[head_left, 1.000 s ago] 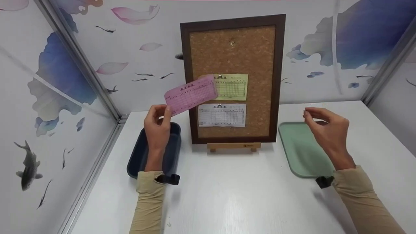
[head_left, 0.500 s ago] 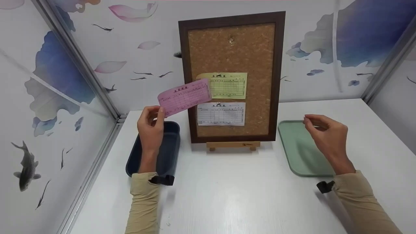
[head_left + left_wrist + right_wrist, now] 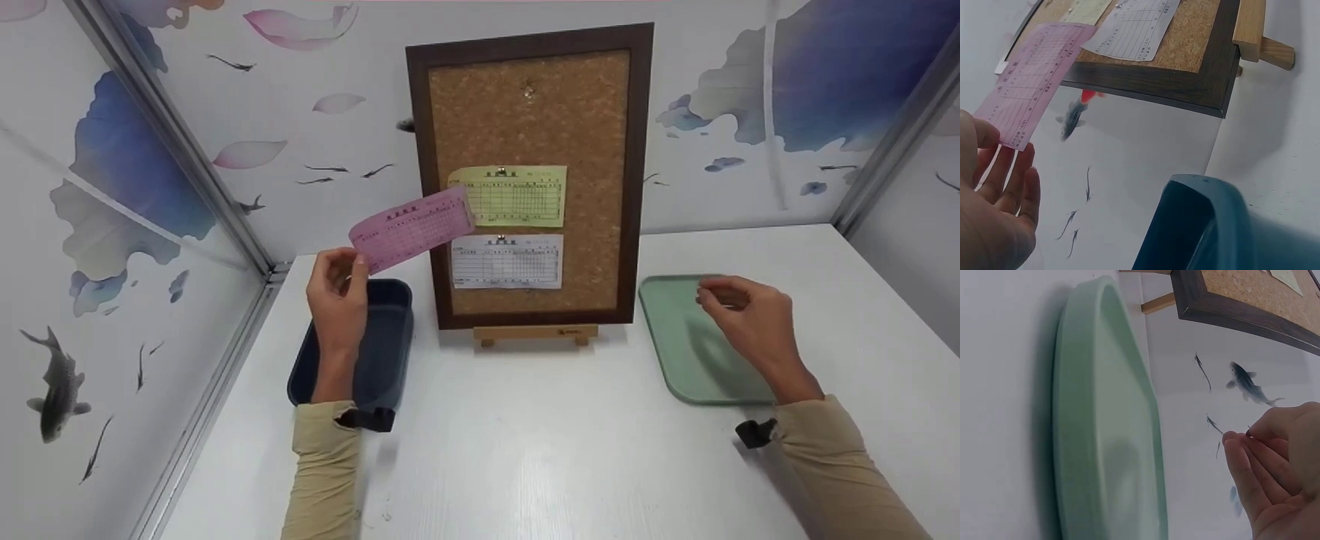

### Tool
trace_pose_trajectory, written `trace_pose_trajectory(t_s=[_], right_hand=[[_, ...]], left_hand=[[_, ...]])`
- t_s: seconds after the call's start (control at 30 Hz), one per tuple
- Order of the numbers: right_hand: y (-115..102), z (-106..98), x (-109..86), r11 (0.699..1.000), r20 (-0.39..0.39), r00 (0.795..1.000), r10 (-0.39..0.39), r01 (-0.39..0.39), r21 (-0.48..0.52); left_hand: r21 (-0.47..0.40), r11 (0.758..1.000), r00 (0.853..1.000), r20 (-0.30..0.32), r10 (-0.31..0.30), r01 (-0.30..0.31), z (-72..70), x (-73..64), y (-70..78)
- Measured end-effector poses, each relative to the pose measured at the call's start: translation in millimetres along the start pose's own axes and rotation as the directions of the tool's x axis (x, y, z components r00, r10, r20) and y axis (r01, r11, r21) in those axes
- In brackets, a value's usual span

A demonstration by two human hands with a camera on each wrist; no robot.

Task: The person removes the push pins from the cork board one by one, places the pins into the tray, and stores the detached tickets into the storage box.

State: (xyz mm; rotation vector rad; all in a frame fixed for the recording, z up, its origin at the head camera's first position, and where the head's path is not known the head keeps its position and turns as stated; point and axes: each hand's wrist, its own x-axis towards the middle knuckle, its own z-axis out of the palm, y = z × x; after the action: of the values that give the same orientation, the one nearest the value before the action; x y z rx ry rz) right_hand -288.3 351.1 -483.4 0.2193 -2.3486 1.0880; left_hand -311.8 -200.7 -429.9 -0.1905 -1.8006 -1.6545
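Note:
My left hand (image 3: 337, 289) pinches the lower left corner of a pink receipt slip (image 3: 412, 229) between thumb and fingers. The slip hangs tilted in the air, its right end in front of the framed corkboard (image 3: 592, 150). Pinned on the board are a yellow slip (image 3: 525, 199) and, below it, a white slip (image 3: 506, 264). Over the green tray (image 3: 679, 360), my right hand (image 3: 754, 319) holds its thumb and fingertips together on a tiny pushpin (image 3: 1249, 432), mostly hidden by the fingers.
A dark blue bin (image 3: 386, 352) stands under my left hand. The corkboard leans on a small wooden easel (image 3: 536, 332) at the back of the white table (image 3: 525, 450). Shiny pins (image 3: 529, 90) cluster near the board's top. Patterned walls enclose the back and sides.
My left hand has drawn the pink slip left and slightly down, uncovering more of the yellow slip. My right hand has sunk a little over the green tray.

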Motion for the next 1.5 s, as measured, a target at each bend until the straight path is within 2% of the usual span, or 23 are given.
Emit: trace_pose_trajectory(t_s=[0.17,0.33,0.5,0.77,0.93,1.13,1.27,1.5], right_hand=[[5,-3,-2.8,0.999,0.045,0.999,0.028,-0.026,-0.039],[8,-5,-4.2,0.996,0.098,0.993,0.066,-0.059,-0.070],[10,-4,-5.8,0.994,0.154,0.985,0.082,-0.070,-0.078],[11,-4,-7.4,0.992,0.208,0.972,0.109,-0.093,-0.088],[14,-4,-8.2,0.992,0.231,0.966,0.115,-0.097,-0.087],[15,-5,-9.9,0.991,0.261,0.958,0.117,-0.096,-0.095],[18,-6,-9.9,0.989,0.285,0.949,0.135,-0.109,-0.105],[20,-7,-10.0,0.984,0.298,0.941,0.157,-0.125,-0.123]], left_hand=[[-0.033,0.999,1.000,-0.018,-0.016,0.016,-4.3,1.5,-0.3],[-0.026,0.999,0.999,-0.041,-0.023,0.021,-6.8,3.6,-0.6],[0.005,0.999,0.999,-0.039,-0.038,0.038,-10.3,3.6,-2.0],[0.047,0.999,1.000,-0.023,-0.019,0.020,-15.2,4.2,-1.7],[0.123,0.992,1.000,-0.010,-0.021,0.022,-21.6,3.8,-3.8],[0.270,0.963,1.000,0.011,-0.014,0.010,-30.8,4.3,-7.8],[0.356,0.935,0.998,0.054,-0.018,-0.002,-34.2,5.1,-11.7],[0.499,0.866,0.993,0.111,-0.041,-0.020,-39.6,4.6,-19.3]])
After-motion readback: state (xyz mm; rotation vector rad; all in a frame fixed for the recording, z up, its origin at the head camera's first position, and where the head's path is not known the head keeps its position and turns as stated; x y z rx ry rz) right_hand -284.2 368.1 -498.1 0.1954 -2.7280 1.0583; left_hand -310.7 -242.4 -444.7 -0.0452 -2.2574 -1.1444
